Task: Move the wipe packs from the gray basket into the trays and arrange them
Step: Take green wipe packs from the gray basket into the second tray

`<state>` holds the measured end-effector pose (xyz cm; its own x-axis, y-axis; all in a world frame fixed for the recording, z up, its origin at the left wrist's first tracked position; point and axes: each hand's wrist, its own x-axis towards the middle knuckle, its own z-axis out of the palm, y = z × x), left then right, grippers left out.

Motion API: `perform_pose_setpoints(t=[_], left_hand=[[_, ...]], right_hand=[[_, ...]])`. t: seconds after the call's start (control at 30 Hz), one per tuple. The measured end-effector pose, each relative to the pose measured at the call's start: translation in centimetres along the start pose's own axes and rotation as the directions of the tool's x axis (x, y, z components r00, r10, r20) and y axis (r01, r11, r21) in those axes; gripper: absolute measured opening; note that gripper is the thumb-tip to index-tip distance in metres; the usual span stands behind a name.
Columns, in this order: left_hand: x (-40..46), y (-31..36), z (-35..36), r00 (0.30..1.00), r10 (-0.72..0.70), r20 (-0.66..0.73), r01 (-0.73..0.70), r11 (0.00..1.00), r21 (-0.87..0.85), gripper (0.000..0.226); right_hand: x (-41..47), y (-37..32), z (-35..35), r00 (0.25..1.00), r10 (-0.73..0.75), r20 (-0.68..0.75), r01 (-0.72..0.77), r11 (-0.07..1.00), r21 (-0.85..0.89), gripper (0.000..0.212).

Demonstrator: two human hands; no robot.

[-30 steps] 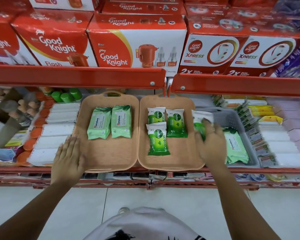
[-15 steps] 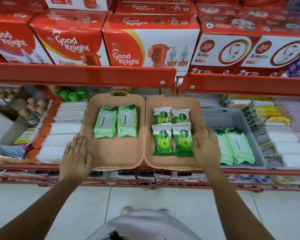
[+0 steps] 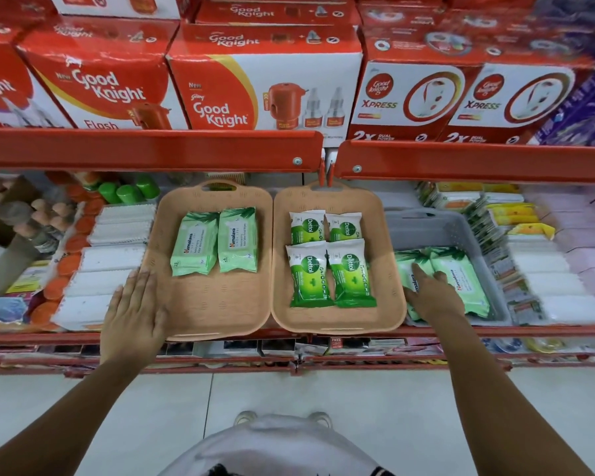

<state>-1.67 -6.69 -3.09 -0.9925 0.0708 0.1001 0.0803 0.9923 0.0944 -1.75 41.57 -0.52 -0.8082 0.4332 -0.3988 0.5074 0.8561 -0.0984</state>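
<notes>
Two beige trays sit side by side on the shelf. The left tray (image 3: 220,304) holds two pale green Himalaya wipe packs (image 3: 194,249). In the right tray (image 3: 387,269) lie several green Dettol wipe packs (image 3: 310,273) in two rows. Right of them, the gray basket (image 3: 437,228) holds two more Himalaya packs (image 3: 464,280). My left hand (image 3: 134,314) lies flat on the left tray's front left corner. My right hand (image 3: 433,297) reaches into the basket, fingers spread on top of the left Himalaya pack (image 3: 406,266), partly hiding it.
A red shelf edge (image 3: 152,149) hangs over the trays' far ends, stacked with red Good Knight boxes (image 3: 265,94). White packs (image 3: 107,269) lie left of the trays. Small sachets and white packs (image 3: 543,269) fill the space right of the basket.
My right hand set a Dettol pack down in the right tray, then moved right into the gray basket onto a Himalaya pack. My left hand stayed on the left tray.
</notes>
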Motion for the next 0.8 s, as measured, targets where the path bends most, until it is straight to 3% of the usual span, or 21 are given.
perform_pose_setpoints(t=[0.23,0.5,0.7,0.8], left_hand=[[0.1,-0.1,0.0,1.000,-0.007,0.010,0.007,1.000,0.005,0.067],[0.1,-0.1,0.0,1.000,-0.007,0.013,0.007,1.000,-0.003,0.067],[0.1,-0.2,-0.1,1.000,-0.009,0.020,0.009,1.000,0.000,0.065],[0.1,-0.1,-0.2,1.000,-0.022,0.019,0.022,1.000,-0.011,0.065]], right_hand=[[-0.2,-0.3,-0.5,0.998,-0.029,-0.055,0.026,0.998,-0.055,0.064],[-1.8,0.0,-1.5,0.976,-0.028,-0.216,0.038,0.998,0.044,0.052],[-5.2,-2.3,-3.7,0.880,-0.054,-0.473,0.129,0.983,0.128,0.050],[-7.8,-5.5,-4.9,0.853,-0.118,-0.509,0.233,0.958,0.168,0.050]])
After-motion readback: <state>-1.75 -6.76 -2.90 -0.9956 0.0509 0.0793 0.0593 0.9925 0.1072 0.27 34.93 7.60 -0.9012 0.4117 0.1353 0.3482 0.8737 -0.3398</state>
